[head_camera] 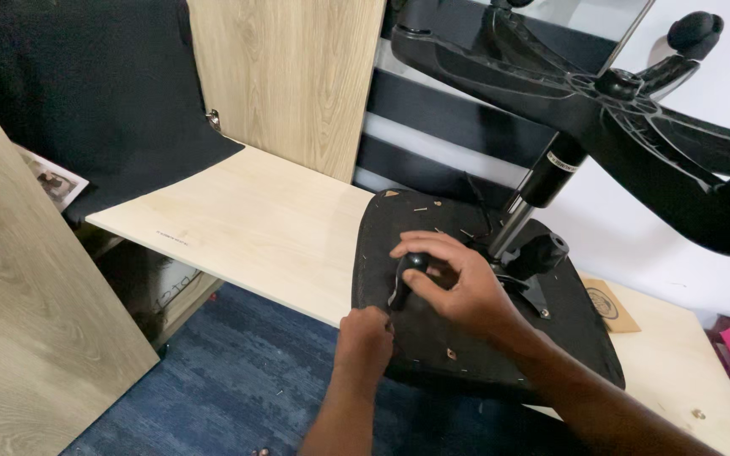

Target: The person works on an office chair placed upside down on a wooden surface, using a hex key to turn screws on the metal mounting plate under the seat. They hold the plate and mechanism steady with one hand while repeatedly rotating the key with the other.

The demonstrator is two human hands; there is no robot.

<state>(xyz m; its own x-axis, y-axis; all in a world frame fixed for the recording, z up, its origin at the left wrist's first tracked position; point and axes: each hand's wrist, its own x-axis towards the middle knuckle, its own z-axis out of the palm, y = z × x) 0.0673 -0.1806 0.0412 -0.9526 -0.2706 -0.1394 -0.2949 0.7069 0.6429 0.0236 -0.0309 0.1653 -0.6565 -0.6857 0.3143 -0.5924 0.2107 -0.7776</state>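
An office chair lies upside down on a pale wooden tabletop [247, 219]. The black underside of its seat [466, 338] faces up, with the gas cylinder [534, 198] and the star base [635, 101] rising above it. My right hand [458, 283] is closed around a black lever knob [413, 263] on the seat's underside. At the seat's near edge, my left hand [365, 338] is curled into a fist; whether it holds anything is hidden.
A black adjustment knob [542, 252] sits beside the cylinder. Wooden panels stand at the left [35, 321] and back [289, 76]. Black cloth [111, 93] drapes at the far left. Blue carpet [230, 380] lies below. A brown card [610, 306] rests right of the seat.
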